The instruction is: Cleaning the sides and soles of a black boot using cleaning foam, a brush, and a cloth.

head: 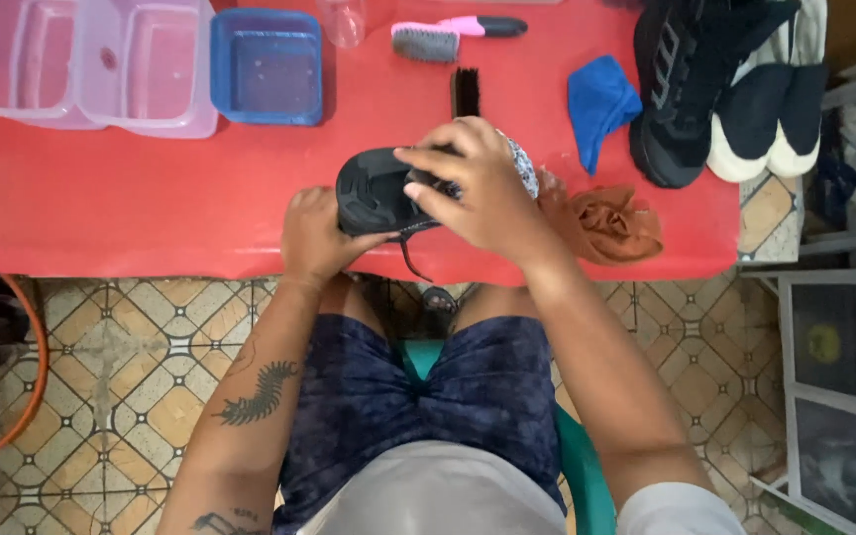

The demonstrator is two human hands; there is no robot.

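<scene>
Black shoe [380, 193] at near edge of red desk [151, 188], left hand [317, 238] clamped on its heel end, right hand [478, 188] closed over its top, orange cloth [611, 223] just beside, blue cloth [598, 101] and brushes [438, 38] toward far edge.

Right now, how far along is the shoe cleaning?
Done: hard to tell; no shoe shows clear signs of cleaning. In hand: left hand grips a black shoe at the table edge, right hand on top of it. Left: brushes, blue cloth and basin lie untouched; other shoes wait at the right.
</scene>
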